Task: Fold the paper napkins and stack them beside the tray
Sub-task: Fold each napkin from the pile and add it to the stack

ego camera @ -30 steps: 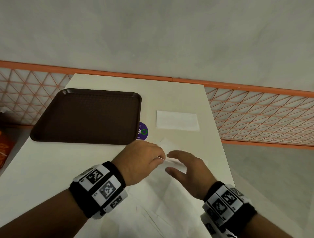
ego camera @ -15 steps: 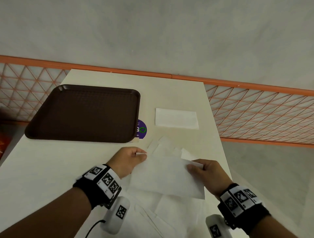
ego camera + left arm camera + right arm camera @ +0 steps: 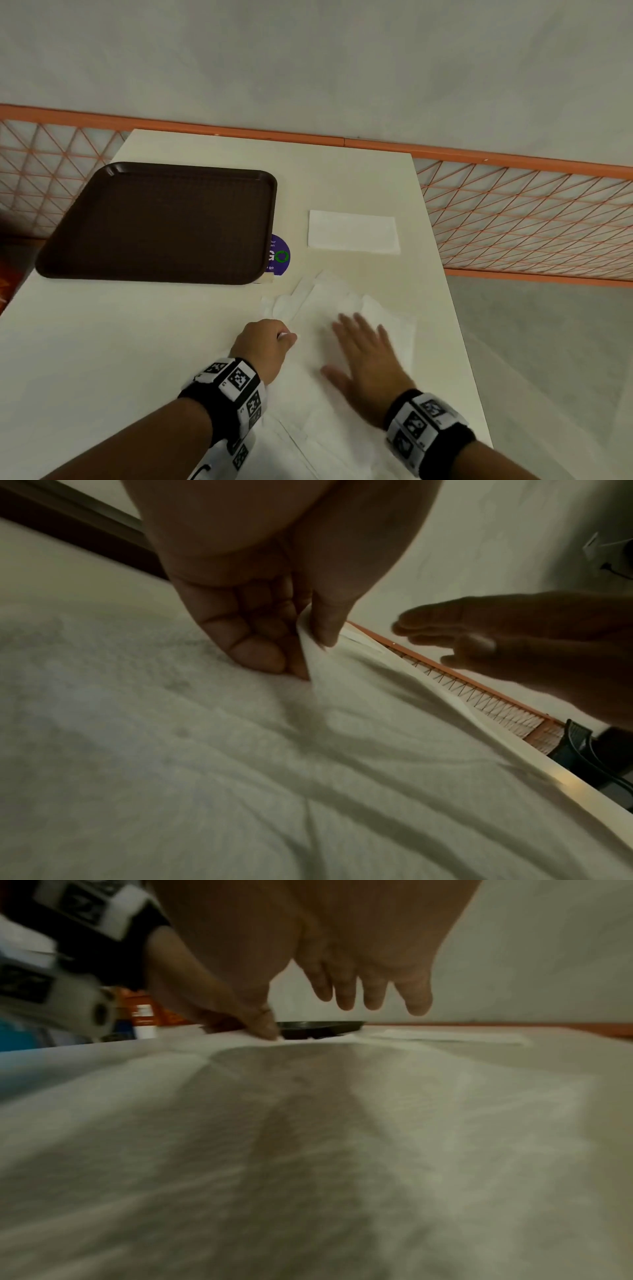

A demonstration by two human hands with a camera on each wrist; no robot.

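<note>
A brown tray (image 3: 164,222) lies at the table's left. One folded white napkin (image 3: 352,232) rests to its right, also seen flat in the right wrist view (image 3: 445,1037). Nearer me is a loose pile of white napkins (image 3: 383,308). My left hand (image 3: 287,337) pinches the left edge of the top napkin (image 3: 313,346) between thumb and fingers (image 3: 325,631). My right hand (image 3: 359,330) is spread over that napkin with straight fingers (image 3: 373,991), blurred. In both wrist views it sits just above the paper.
A round purple sticker (image 3: 279,256) shows at the tray's right edge. The white table (image 3: 120,342) ends at its right edge close to the napkins. An orange lattice fence (image 3: 513,212) runs behind and to the right, with grey floor below.
Half a second ago both hands held the napkin up by its corners. It now lies down on the pile. My right hand has let go and spread flat; my left still pinches.
</note>
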